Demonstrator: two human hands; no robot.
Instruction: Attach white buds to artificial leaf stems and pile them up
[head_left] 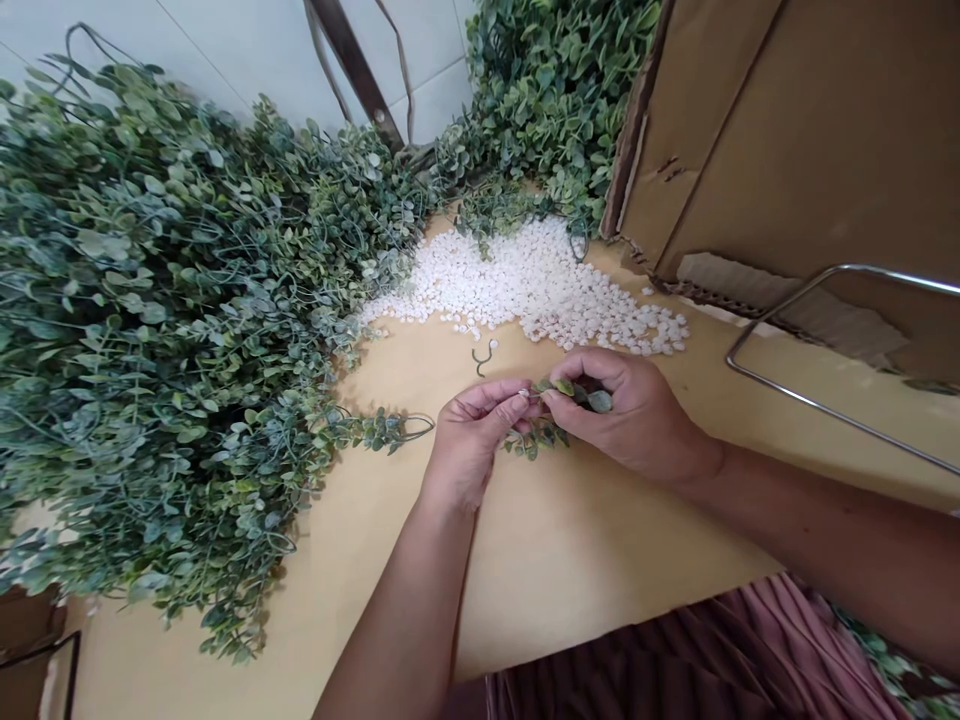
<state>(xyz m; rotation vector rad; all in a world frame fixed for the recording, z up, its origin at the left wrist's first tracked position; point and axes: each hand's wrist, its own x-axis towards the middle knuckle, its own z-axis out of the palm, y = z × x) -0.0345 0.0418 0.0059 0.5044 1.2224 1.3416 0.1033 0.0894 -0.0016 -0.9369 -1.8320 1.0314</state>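
Note:
Close together over the table, both my hands work on one artificial leaf sprig [598, 400]. My right hand [626, 410] is closed around its leafy part, with leaves poking out between thumb and fingers. My left hand [480, 430] pinches a small white piece [524, 393] at the sprig's stem end; the fingertips partly hide it. Below the hands, more green leaves [534, 440] show near the table surface. Just beyond lie a thin curved green stem bit [480, 362] and a single white piece. Farther off spreads a heap of small white plastic pieces [517, 280].
A big pile of artificial greenery [187, 300] covers the left side, one looped sprig [382, 430] sticking out toward my left hand. More foliage [562, 100] stands at the back. A cardboard box [810, 130] and a bent metal wire frame [810, 285] are on the right.

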